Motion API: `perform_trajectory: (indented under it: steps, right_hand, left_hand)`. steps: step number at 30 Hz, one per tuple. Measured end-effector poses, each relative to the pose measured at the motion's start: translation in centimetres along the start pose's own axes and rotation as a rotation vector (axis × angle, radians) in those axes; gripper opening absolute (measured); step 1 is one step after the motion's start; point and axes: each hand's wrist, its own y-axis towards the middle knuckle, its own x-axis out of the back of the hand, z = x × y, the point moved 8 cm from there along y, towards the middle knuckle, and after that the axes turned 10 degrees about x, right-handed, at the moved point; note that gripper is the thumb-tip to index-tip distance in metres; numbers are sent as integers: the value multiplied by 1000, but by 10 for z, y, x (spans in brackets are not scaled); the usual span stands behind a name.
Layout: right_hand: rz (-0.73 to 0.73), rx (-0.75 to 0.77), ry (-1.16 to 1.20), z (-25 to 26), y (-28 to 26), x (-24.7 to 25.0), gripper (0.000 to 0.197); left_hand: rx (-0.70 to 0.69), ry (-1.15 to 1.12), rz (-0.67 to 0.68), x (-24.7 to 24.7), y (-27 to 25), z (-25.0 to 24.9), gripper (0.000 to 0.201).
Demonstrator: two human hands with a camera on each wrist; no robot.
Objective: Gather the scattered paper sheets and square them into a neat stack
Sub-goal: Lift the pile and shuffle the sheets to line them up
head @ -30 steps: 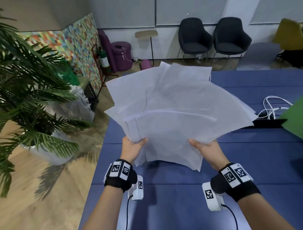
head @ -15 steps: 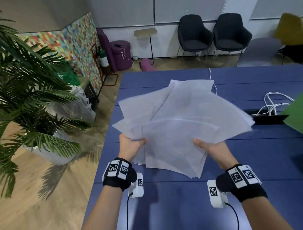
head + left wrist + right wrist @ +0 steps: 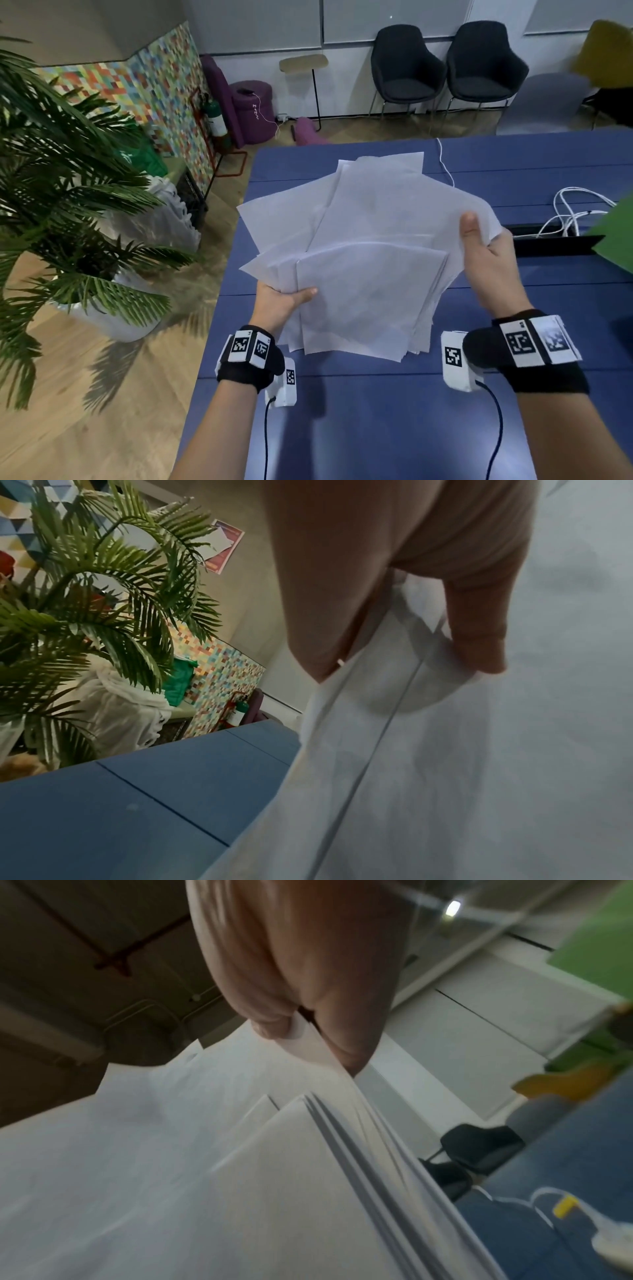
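Both hands pinch the paper sheets (unevenly fanned)

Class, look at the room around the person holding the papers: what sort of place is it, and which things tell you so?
Probably an office lounge or meeting room: two dark chairs stand along the wall, a big blue table carries cables, and a potted palm stands beside it.

Wooden floor, two dark chairs, potted palm, mosaic wall
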Motion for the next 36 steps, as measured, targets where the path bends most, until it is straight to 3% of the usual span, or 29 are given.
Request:
perform_trajectory:
  steps: [4,7,10,11,13,15,19,25,30,34,36]
  right_hand:
    - [-1,115,-70,12,3,-3,20]
    - [135,141,-158,14,4,-20,17]
    - [228,167,-305,19,5,-26,37]
    - [203,190,-324,22,6,-22,37]
    - [83,267,-319,28,7,-8,19]
    - [-33,356,-325,37,7,0,22]
    - [-53,572,-606,55,8,-10,12]
    - [-87,658,-664,69,3,-12,19]
    - [121,670,-725,73,9,-39,28]
    - [162,540,-719,66,18,-36,15]
    - [121,354,-610,42,20,-20,45]
  left_hand:
    - [34,38,5,-5,0,7,40]
    - [22,59,-13,-11,3,7,44]
    - [4,61,-60,-8,6,5,35]
    - [-1,56,-78,-4,6,5,36]
    - [1,53,-104,3,7,8,41]
    - [3,73,-107,5,7,9,41]
    - [21,89,-88,6,5,9,42]
    - [-13,120,-22,5,-3,2,35]
    - [-58,110,-36,2,-10,-6,40]
    - [-50,78,-85,3,-13,-7,34]
    - [-26,15,-124,9,-14,-6,32]
